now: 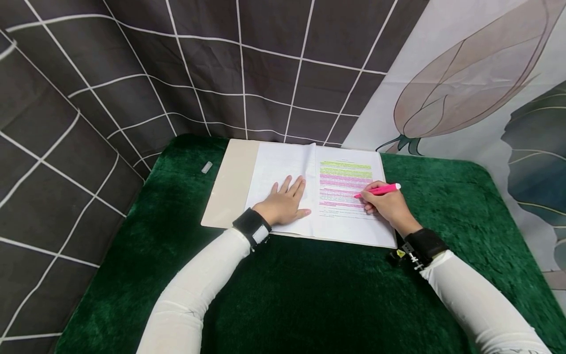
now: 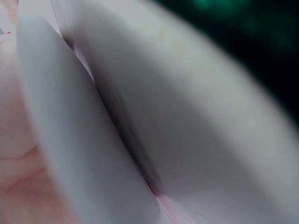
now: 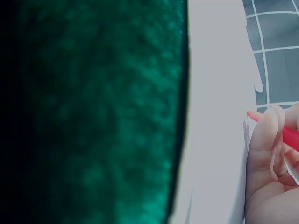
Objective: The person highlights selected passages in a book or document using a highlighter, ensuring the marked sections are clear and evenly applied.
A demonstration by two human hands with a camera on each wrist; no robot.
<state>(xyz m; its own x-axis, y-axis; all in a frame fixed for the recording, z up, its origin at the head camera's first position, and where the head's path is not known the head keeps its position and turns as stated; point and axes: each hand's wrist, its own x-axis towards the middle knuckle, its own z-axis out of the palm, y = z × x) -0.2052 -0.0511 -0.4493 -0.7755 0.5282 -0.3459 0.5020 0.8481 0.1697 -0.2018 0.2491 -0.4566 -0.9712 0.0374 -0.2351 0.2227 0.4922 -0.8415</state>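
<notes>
A pink highlighter (image 1: 385, 190) sits in the grip of my right hand (image 1: 389, 205), its tip at the printed right page (image 1: 349, 228). Yellow and pink highlighted lines cover the upper and middle text there. My left hand (image 1: 283, 204) lies flat with fingers spread on the white left page (image 1: 276, 162), beside the fold. In the right wrist view, the thumb and fingers (image 3: 264, 154) pinch the highlighter's red-looking barrel (image 3: 290, 137). The left wrist view is mostly blurred paper (image 2: 187, 116), with part of the palm (image 2: 23, 154) at its left edge.
Under the pages lies an open beige folder (image 1: 230, 182) on a green plush cloth (image 1: 283, 295). A small whitish block (image 1: 206, 167) rests left of the folder. Behind the table hangs a dark gridded curtain (image 1: 265, 69), with a leaf-patterned one (image 1: 468, 88) at right.
</notes>
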